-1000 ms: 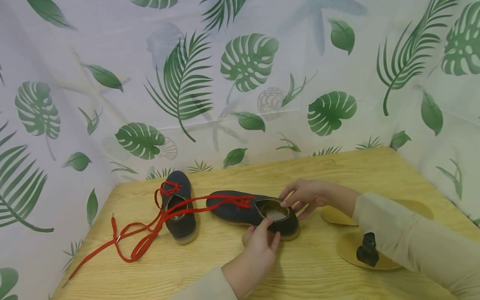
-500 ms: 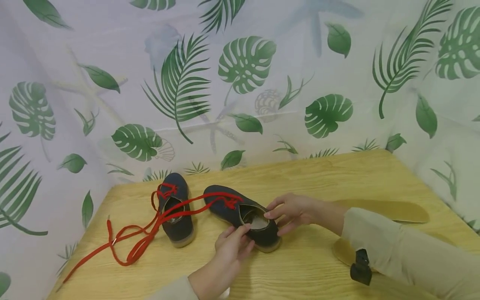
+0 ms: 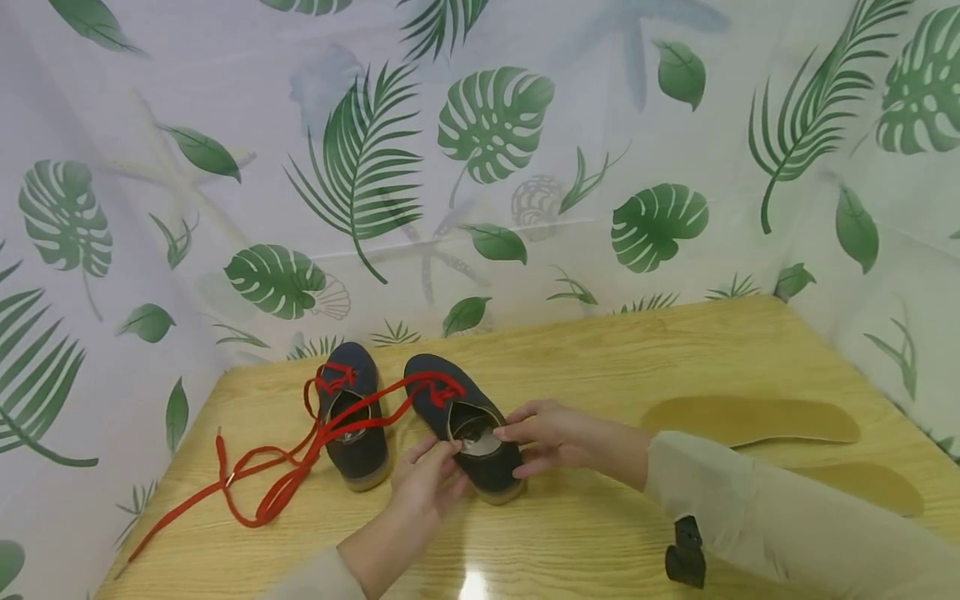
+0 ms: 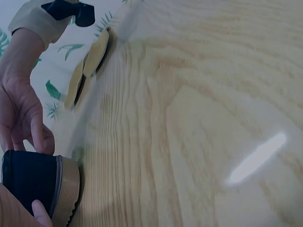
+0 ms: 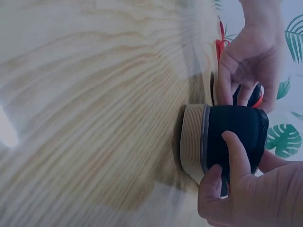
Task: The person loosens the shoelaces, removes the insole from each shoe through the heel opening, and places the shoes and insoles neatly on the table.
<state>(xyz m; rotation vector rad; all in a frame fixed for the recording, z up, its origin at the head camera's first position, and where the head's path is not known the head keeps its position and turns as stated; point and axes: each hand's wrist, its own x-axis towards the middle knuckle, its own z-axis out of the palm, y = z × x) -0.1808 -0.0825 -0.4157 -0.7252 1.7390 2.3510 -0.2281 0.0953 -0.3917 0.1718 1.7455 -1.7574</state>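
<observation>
A dark navy lace-up shoe (image 3: 491,475) with red laces stands on the table, its toe pointing away and slightly left. My left hand (image 3: 422,483) pinches the left side of its opening, thumb at the rim and fingers along the outside. On the other side, my right hand (image 3: 558,437) grips the rim near the heel. The right wrist view shows the heel (image 5: 232,137) and ribbed tan sole between both hands. Just left stands the matching shoe (image 3: 356,462), with long red laces (image 3: 288,479) crossing over it from the held shoe.
Two tan insoles (image 3: 750,419) lie on the right of the wooden table (image 3: 585,533), the nearer one partly behind my right sleeve (image 3: 750,500). Loose lace ends trail toward the table's left edge. A leaf-print cloth (image 3: 480,208) hangs behind and at the sides.
Both hands have slid the shoe left and turned it from lying sideways to pointing mostly away, beside its mate. The right arm has moved left, uncovering more of the insoles.
</observation>
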